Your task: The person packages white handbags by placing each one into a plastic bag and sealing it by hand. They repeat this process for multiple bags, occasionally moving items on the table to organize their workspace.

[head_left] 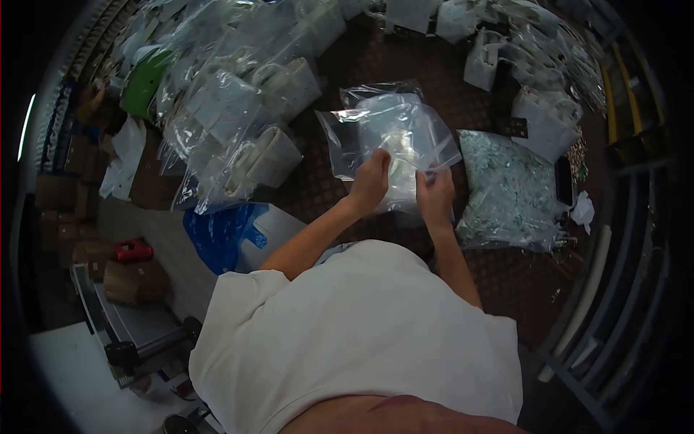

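Note:
A clear plastic bag (340, 134) lies in front of me on the dark patterned table, with a whitish, flat-looking item (390, 116) in or under it. My left hand (371, 179) is closed on the near left part of the bag, thumb pressed against the fingers. At the bag's near right side, my right hand (436, 194) pinches the plastic with curled fingers. Glare on the film hides what the whitish item is. Just right of my right hand rests a large clear sack (510, 192) full of small pale green-white pieces.
Several white handled bags in clear plastic (264, 159) crowd the left and back. More white bags (546, 119) stand at the right. A blue plastic bag (220, 235) sits near my left arm. Cardboard boxes (134, 282) and a metal rack (629, 239) flank the table.

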Available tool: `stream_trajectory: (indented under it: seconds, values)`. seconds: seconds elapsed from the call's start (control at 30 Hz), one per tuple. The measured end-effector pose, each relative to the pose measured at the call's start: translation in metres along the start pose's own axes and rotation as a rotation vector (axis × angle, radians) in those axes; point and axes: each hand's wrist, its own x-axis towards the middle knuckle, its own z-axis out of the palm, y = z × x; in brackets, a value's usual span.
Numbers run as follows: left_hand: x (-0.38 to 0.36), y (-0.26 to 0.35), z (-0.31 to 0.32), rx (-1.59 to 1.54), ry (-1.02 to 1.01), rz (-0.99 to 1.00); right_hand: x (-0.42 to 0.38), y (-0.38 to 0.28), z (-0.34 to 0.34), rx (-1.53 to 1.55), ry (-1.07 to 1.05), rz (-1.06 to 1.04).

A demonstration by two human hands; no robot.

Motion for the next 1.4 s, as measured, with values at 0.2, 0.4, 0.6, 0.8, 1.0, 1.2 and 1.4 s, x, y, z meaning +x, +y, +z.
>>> stream_trajectory:
  seconds: [0.2,0.4,0.6,0.8,1.0,1.2,1.4]
  values:
    - [-0.006,-0.019,-0.024,0.092,-0.071,0.072,0.051,0.062,-0.031,0.152,0.075,0.376]
    - [0.022,0.001,-0.031,0.024,-0.09,-0.258,0.031,-0.011,-0.042,0.026,-0.157,-0.533]
    - [0.068,-0.003,-0.017,-0.77,0.231,-0.619,-0.027,0.005,-0.026,0.034,-0.609,-0.516]
    - [0.113,-0.018,-0.048,-0.558,0.268,-0.396,0.059,0.04,-0.067,0.029,0.212,-0.245]
    - [0.089,-0.027,-0.004,-0.322,0.084,-0.325,0.236,0.157,-0.091,-0.139,0.553,0.843]
    - [0.071,-0.019,0.003,-0.241,0.041,-0.344,0.253,0.172,-0.078,-0.214,0.521,1.326]
    - [0.068,-0.03,-0.009,-0.261,0.106,-0.32,0.14,0.172,-0.107,0.913,0.564,0.834]
